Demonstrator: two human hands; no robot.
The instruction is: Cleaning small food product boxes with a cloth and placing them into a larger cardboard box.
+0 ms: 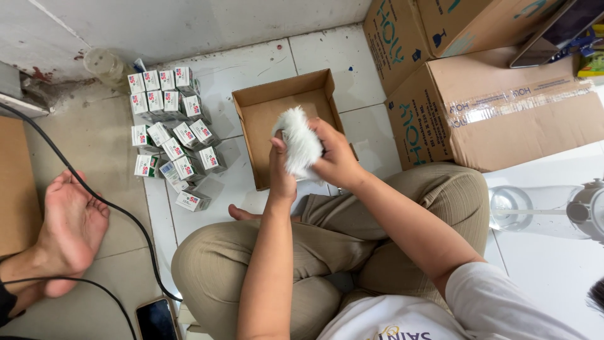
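I sit cross-legged on a tiled floor. Both my hands hold a white fluffy item (pixel 299 142) just above the near edge of an open, shallow brown cardboard box (pixel 267 110). My left hand (pixel 281 171) grips its lower left side. My right hand (pixel 335 153) wraps its right side. The box's inside looks bare where it shows. Left of the box, several small white cartons (pixel 171 135) with red and green print stand in loose rows on the floor.
Large taped cardboard boxes (pixel 497 107) are stacked at the right. Another person's bare foot (pixel 68 230) rests at the left, with a black cable (pixel 119 211) running past it. A phone (pixel 155 319) lies near my knee. A clear plastic container (pixel 547 211) sits at the right.
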